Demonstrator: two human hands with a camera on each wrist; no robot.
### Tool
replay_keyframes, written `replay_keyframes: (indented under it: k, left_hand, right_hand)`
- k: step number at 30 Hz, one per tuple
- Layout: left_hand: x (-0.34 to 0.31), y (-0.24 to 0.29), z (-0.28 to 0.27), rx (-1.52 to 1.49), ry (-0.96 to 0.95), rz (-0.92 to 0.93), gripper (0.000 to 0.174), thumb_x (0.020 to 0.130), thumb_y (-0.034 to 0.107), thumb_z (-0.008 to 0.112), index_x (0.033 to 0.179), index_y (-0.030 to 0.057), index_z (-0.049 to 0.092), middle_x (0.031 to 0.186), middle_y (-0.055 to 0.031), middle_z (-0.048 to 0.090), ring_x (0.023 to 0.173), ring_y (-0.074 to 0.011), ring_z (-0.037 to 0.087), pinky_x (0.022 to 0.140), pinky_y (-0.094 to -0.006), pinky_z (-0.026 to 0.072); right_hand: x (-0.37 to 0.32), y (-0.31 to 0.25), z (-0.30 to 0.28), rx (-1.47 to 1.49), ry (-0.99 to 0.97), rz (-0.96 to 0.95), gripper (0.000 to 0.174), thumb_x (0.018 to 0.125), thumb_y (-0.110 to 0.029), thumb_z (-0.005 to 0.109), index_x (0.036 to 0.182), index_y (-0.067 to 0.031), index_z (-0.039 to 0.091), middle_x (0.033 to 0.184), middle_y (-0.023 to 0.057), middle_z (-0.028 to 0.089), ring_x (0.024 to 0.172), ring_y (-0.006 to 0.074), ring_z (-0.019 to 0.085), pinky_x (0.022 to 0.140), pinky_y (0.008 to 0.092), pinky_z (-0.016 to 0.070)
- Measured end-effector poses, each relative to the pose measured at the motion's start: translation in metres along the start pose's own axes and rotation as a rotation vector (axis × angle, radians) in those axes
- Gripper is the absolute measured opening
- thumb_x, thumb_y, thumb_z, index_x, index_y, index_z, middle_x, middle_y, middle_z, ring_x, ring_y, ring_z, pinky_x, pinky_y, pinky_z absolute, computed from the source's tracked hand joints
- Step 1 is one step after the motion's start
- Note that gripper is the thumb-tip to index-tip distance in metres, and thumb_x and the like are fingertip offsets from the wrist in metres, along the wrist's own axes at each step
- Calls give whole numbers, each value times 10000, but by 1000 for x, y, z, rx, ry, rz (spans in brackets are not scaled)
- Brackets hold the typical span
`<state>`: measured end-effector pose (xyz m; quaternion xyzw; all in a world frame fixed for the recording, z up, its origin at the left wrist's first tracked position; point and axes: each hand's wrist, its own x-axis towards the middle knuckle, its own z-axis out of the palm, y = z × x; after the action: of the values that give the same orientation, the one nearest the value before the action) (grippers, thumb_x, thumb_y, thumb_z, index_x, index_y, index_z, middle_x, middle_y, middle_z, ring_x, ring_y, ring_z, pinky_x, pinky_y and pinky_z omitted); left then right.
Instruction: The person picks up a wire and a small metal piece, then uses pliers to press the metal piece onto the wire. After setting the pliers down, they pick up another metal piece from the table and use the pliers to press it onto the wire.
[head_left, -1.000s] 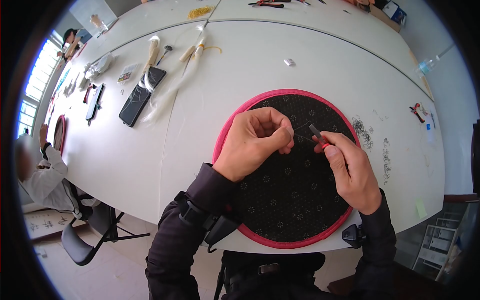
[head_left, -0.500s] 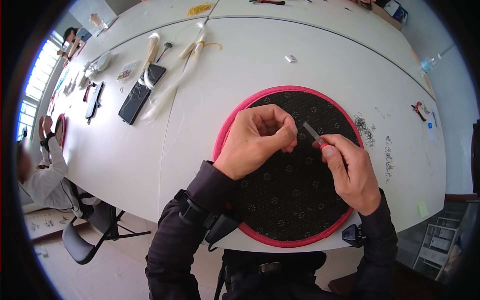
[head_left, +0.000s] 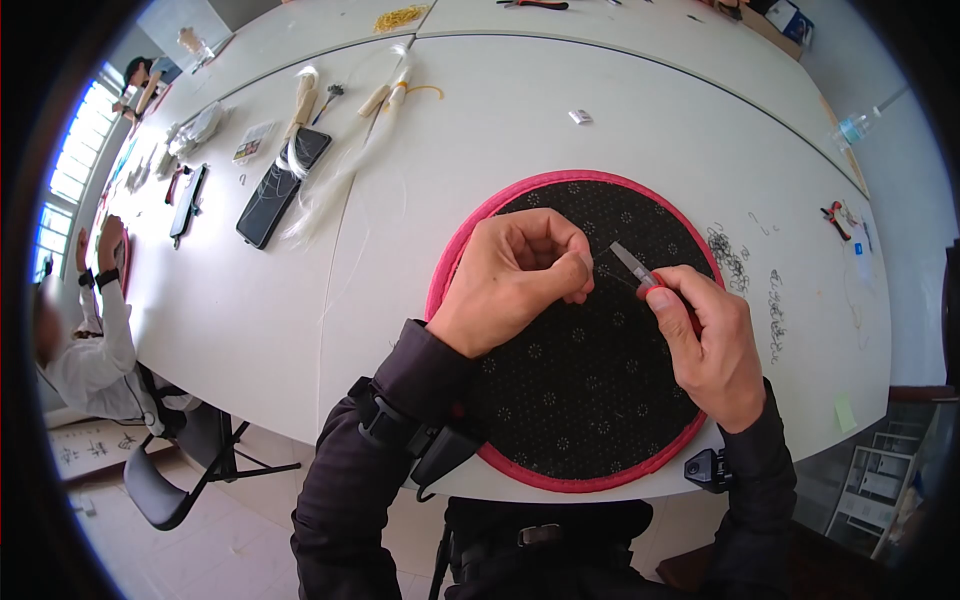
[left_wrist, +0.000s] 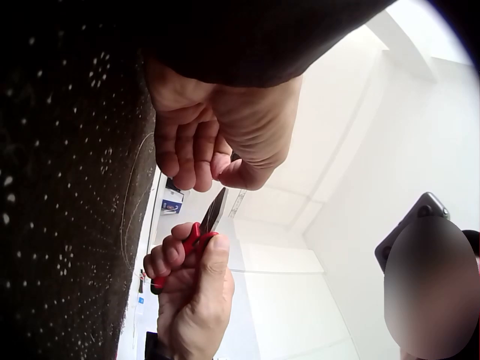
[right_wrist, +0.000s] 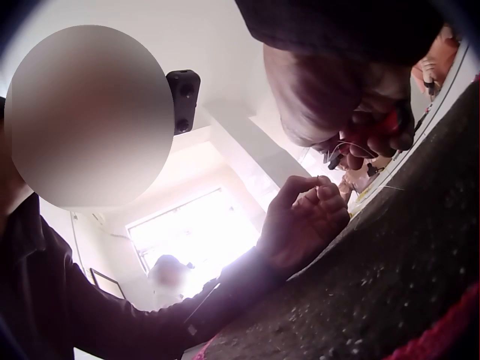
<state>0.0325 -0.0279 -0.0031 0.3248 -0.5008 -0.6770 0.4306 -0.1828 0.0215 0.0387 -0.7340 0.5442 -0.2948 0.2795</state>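
Note:
Over the round black mat (head_left: 560,400) with its pink-red rim, my left hand (head_left: 515,280) pinches a thin line (head_left: 614,277) between thumb and forefinger; whatever else sits in the pinch is hidden by the fingertips. My right hand (head_left: 710,340) grips red-handled pliers (head_left: 632,264), grey jaws pointing up and left toward the left fingertips, a short gap apart. In the left wrist view the pliers' red handles (left_wrist: 196,238) lie in the curled right fingers, and their tapered tip comes up close under the left thumb. A loose strand curves over the mat there.
Small dark hooks (head_left: 728,262) lie scattered right of the mat, with another pair of red pliers (head_left: 836,220) beyond. A black phone (head_left: 284,190) and bundles of pale line (head_left: 340,180) lie left. A small white packet (head_left: 580,117) lies ahead. Another person (head_left: 95,330) sits left.
The pliers' tip has turned and moved a little left and up, nearer the left fingertips, then back slightly. My left hand keeps its pinch. The seated person's hands have risen.

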Motion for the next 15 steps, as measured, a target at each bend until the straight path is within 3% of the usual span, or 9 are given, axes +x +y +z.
replay_keyframes:
  k: [7, 9, 15]
  left_hand:
    - [0, -1, -2, 1, -15, 0, 39, 872, 11, 579, 880, 2, 615, 798, -71, 654, 727, -131, 632, 705, -274, 523]
    - [1, -1, -2, 0, -19, -2, 36, 872, 10, 580, 879, 3, 614, 799, -71, 654, 726, -133, 632, 704, -275, 523]
    - [0, -2, 0, 7, -36, 4, 36, 872, 3, 575, 878, 6, 611, 800, -71, 653, 726, -136, 633, 708, -281, 526]
  right_hand:
    - [0, 1, -15, -94, 94, 69, 243, 1006, -209, 589, 978, 28, 630, 677, 103, 566, 572, 173, 521, 547, 305, 416]
    - [0, 2, -23, -110, 149, 84, 271, 1017, -229, 574, 980, 29, 646, 640, 57, 523, 572, 105, 468, 538, 278, 386]
    - [-3, 33, -55, -136, 312, 65, 333, 1045, -277, 523, 965, 25, 637, 691, 7, 499, 622, 71, 388, 548, 247, 314]
